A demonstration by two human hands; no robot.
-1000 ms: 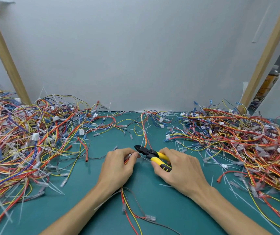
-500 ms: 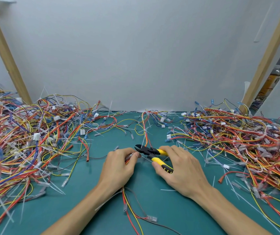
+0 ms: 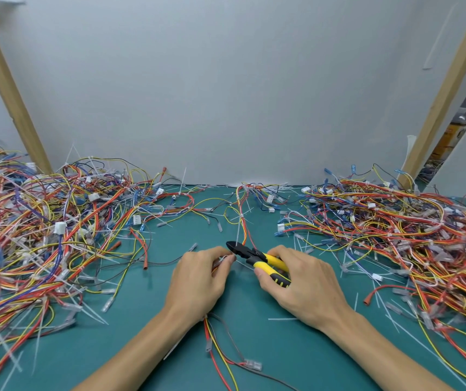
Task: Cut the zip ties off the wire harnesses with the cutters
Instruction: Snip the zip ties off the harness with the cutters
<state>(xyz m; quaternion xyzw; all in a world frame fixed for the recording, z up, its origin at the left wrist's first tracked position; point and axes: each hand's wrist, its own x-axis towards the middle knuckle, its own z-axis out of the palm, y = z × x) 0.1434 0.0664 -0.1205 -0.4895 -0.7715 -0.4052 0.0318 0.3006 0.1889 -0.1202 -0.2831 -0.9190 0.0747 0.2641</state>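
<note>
Your right hand (image 3: pixel 300 283) has its grip wrapped around the yellow-handled cutters (image 3: pixel 257 258), nose pointing to 10 o'clock. Your left hand (image 3: pixel 198 280) pinches a wire harness (image 3: pixel 220 345) at the green desk (image 3: pixel 254 334) centre, just beside the blades.

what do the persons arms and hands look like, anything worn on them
Both arms are bare from the bottom edge of the picture up to the hands: no sleeves show. The left hand and right hand wear no gloves. No rings, watch, wristband or markings can be seen on the fingers or wrists. The nails look short and unpainted.
</note>
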